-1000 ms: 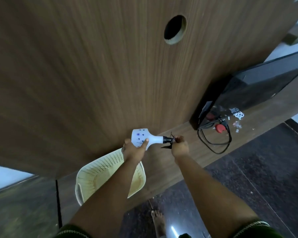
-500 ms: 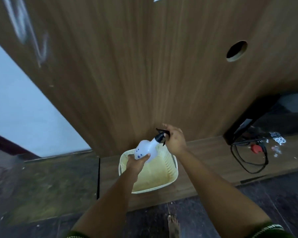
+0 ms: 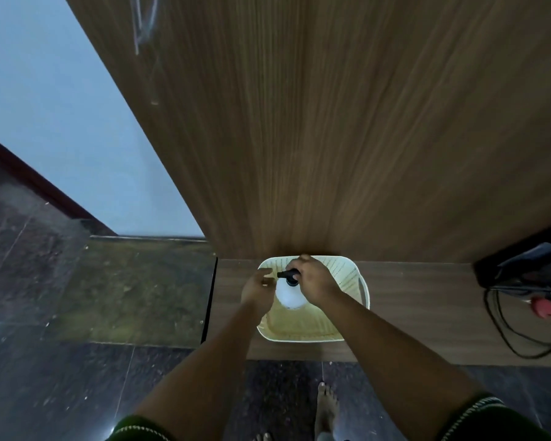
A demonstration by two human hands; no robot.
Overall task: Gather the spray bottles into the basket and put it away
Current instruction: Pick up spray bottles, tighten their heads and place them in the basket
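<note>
A cream perforated basket sits on a low wooden shelf against a tall wood panel. A white spray bottle with a black spray head stands upright over the basket's inside. My right hand grips the black head from the right. My left hand is beside the bottle's left side with fingers loosely spread, touching or just off the body; I cannot tell which. The bottle's base is hidden by my hands and the basket wall.
The wooden shelf runs right to a black device with tangled black cables and a red plug. Dark stone floor lies left and below. My bare feet stand close to the shelf edge.
The bottle went from held sideways in the air to upright down inside the basket. My left hand has loosened from its body. The view swung left and down.
</note>
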